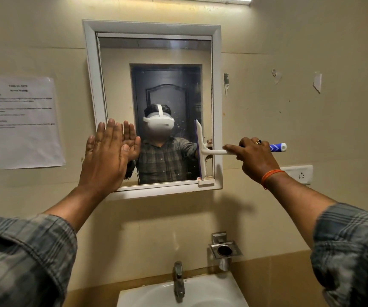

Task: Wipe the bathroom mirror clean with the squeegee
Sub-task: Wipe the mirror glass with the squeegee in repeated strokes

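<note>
Your sleeves (23,258) frame the view: left hand (107,156) flat, fingers straight, bracing the mirror (156,54); right hand (255,158) wrapped round the squeegee (200,149), blade upright against the glass's right edge, likely to pull sideways.

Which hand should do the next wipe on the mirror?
The right hand. It already grips the white squeegee with the blue handle end, blade on the white-framed mirror by its right edge. The left hand just rests flat against the glass.
</note>
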